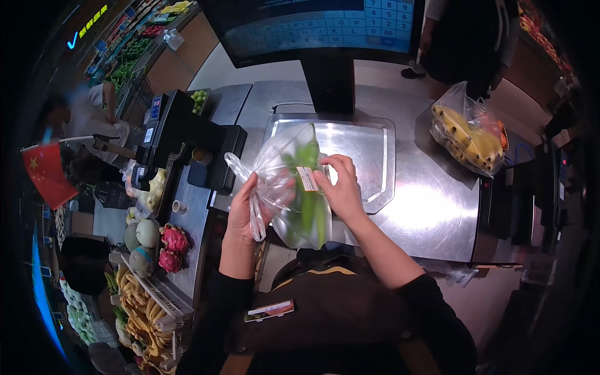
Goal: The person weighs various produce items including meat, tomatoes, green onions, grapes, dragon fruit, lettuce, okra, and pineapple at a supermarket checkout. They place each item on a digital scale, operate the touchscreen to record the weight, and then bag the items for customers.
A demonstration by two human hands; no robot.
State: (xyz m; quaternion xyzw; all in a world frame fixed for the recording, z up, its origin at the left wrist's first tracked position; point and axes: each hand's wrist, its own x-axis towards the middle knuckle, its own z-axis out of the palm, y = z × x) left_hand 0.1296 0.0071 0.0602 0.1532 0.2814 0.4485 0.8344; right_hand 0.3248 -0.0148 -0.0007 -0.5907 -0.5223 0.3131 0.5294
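A clear plastic bag (276,183) of long green peppers (307,213) hangs tilted in front of me, over the near edge of the metal counter. My left hand (243,211) grips its gathered neck, and twisted plastic loops stick out around the thumb. A white printed label (307,179) sits on the bag's side. My right hand (344,187) is at the label's right edge, its thumb touching there and its bent index finger a little above, apart from the thumb. Behind the bag lies the stainless-steel scale plate (370,133), partly hidden by bag and hand.
Above the scale stands a touchscreen monitor (323,28) on a black post. Bagged bananas (468,136) rest on the counter's right side. To the left are a black label printer (176,124), dragon fruit (174,239), melons (147,233) and a banana crate (164,300). A person (468,42) stands beyond the counter.
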